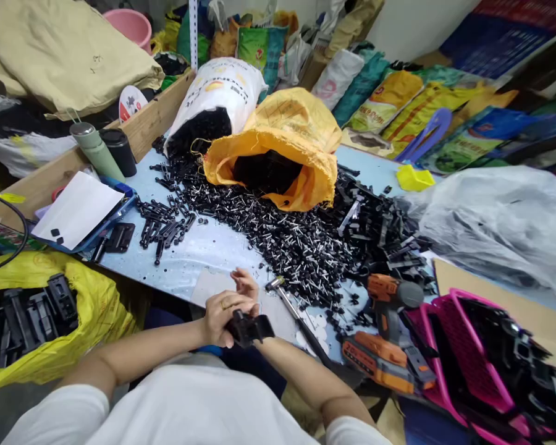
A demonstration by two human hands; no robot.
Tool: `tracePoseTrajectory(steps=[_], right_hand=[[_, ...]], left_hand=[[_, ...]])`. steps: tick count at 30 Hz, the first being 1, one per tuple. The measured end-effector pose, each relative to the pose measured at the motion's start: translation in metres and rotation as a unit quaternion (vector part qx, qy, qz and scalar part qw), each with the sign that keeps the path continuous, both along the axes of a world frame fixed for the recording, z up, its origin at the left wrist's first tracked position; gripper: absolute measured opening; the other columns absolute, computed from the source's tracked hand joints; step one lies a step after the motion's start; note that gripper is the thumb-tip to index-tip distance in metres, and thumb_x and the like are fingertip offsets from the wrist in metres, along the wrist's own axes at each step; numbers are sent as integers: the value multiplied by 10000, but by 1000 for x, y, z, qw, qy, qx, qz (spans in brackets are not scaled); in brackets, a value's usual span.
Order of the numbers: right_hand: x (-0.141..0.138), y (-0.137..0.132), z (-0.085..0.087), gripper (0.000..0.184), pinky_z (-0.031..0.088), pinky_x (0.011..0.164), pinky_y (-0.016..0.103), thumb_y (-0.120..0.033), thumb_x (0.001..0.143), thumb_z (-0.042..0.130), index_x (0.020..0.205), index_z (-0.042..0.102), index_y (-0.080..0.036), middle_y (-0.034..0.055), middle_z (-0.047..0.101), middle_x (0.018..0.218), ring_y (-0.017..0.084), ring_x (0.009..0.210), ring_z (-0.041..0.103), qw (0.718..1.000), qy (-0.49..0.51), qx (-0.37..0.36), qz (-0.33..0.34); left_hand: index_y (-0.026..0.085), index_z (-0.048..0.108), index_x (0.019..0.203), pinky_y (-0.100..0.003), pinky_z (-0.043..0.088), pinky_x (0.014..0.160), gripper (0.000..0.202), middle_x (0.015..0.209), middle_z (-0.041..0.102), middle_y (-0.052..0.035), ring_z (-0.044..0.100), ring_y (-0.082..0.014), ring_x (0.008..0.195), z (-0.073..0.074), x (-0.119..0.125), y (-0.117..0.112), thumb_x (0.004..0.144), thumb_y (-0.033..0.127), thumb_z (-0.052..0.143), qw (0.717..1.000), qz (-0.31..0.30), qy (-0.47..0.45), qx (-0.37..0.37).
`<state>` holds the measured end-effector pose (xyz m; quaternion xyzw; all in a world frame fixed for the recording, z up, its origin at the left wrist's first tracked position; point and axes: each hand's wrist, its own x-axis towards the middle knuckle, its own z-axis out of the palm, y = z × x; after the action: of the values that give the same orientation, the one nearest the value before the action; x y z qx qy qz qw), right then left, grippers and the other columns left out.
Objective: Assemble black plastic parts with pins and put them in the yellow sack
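My left hand (223, 314), with a ring on one finger, is closed around a black plastic part (248, 329) close to my body. The part has a curved, bracket-like end pointing right; its exact kind is unclear. Just behind it is my right hand (246, 285), its fingers loosely bent and apart, partly hidden by my left hand and the part. I see nothing between the right fingers. Both hands are over the near edge of the blue table (217, 244). A hammer (299, 318) lies to the right of my hands.
A heap of small black pieces with metal pins (296, 247) covers the table's middle, below an open orange sack (269, 142). An orange cordless drill (384, 334) and pink basket (472, 352) stand at right. A yellow bag (97, 309) with black parts is at left.
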<state>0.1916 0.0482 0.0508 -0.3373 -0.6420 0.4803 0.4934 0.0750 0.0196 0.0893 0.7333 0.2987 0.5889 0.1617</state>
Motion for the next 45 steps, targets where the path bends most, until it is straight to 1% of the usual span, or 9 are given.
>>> tracePoseTrajectory(steps=[5,9,12,16,20,25,31,37,45], right_hand=[[-11,150,7,523,336,1007,435,-535,923,203,1196,494,-197,126,497,1247,239,1196,424,960,-230,160,-16],[-36,274,31,393,265,1015,433,-294,925,339,1275,481,-187,120,335,1433,258,1278,292,810,-528,253,-26],[-55,311,32,332,301,941,455,-254,902,395,1178,555,-162,160,390,1385,302,1204,358,733,-636,241,-29],[-57,323,22,294,338,850,427,-258,874,482,1099,565,-88,218,560,1109,305,1057,444,726,-655,183,-103],[-35,334,26,266,350,812,377,-156,807,570,1040,555,-28,232,599,978,272,984,484,787,-583,83,-182],[32,311,36,247,375,789,304,-302,764,607,852,572,-74,110,621,824,153,803,547,883,-391,-12,-260],[103,192,8,335,468,668,235,-382,647,722,814,543,-155,-1,605,751,93,663,551,965,-87,-112,-219],[104,104,-20,304,505,530,200,-409,757,642,917,555,-165,71,661,878,113,685,597,875,208,-425,-108],[94,63,-18,261,499,495,181,-405,838,551,1001,558,-201,58,642,952,94,681,578,869,272,-411,-33]], left_hand=[[207,500,1295,-344,484,743,613,928,639,-124,612,-229,852,-54,-24,68,847,616,418,937,96,335,17],[138,485,1311,-435,411,898,642,1041,609,-185,548,-302,1039,-69,-27,135,831,564,498,839,143,504,-150],[128,438,1326,-473,295,1009,567,1228,522,-186,405,-317,1217,-59,-44,159,877,473,471,822,234,480,-196],[66,501,1187,-431,387,881,371,1159,532,-215,463,-321,1098,-45,-106,149,881,267,441,739,437,387,-337],[61,558,1028,-427,410,802,255,1033,579,-223,488,-339,1015,-50,-151,131,854,145,391,663,474,386,-432],[48,567,1001,-419,398,813,353,1001,588,-219,494,-322,1002,-52,-149,119,858,38,244,673,463,400,-416],[85,561,973,-425,390,853,254,1019,569,-198,489,-329,1016,-38,-134,83,883,287,437,752,467,316,-340],[194,488,801,-349,420,854,226,929,584,-93,554,-235,921,-34,-105,59,797,393,594,857,412,132,-280],[208,438,826,-270,399,644,191,715,511,3,528,-159,674,-35,-62,42,874,392,451,902,233,113,-345]])
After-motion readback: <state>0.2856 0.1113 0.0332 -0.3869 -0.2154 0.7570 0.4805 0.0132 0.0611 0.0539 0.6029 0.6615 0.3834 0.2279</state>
